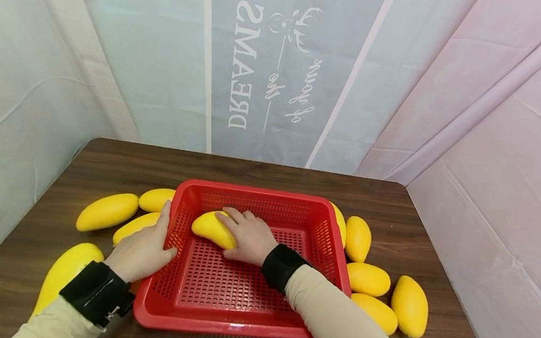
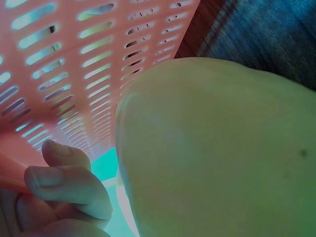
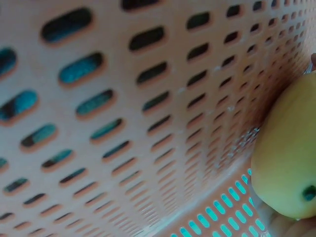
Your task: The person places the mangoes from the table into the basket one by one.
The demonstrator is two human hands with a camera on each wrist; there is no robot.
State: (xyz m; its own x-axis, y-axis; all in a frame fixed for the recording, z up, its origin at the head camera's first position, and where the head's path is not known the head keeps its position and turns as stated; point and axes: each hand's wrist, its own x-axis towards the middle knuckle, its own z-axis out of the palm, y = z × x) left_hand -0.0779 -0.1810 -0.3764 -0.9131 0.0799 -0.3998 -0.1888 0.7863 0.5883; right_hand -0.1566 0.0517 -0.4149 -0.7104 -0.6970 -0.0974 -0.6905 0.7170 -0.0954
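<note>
A red plastic basket (image 1: 218, 326) with slotted walls stands on the table. My left hand (image 1: 144, 249) grips its left rim, thumb over the inner side; in the left wrist view its fingers (image 2: 69, 185) curl at the basket's outer wall. Inside the basket, my right hand (image 1: 251, 238) holds a yellow mango (image 1: 212, 228) close over the floor, towards the back left. The right wrist view shows the same mango (image 3: 289, 153) with its dark stem end, fingers partly hidden beneath it. A large mango (image 2: 212, 148) fills much of the left wrist view.
Several mangoes lie left of the basket, among them one at the back (image 1: 107, 212) and one beside my left wrist (image 1: 68, 272). Several more, such as the outermost mango (image 1: 410, 307), lie along its right side. Fabric walls (image 1: 508, 157) enclose the wooden table (image 1: 251, 168).
</note>
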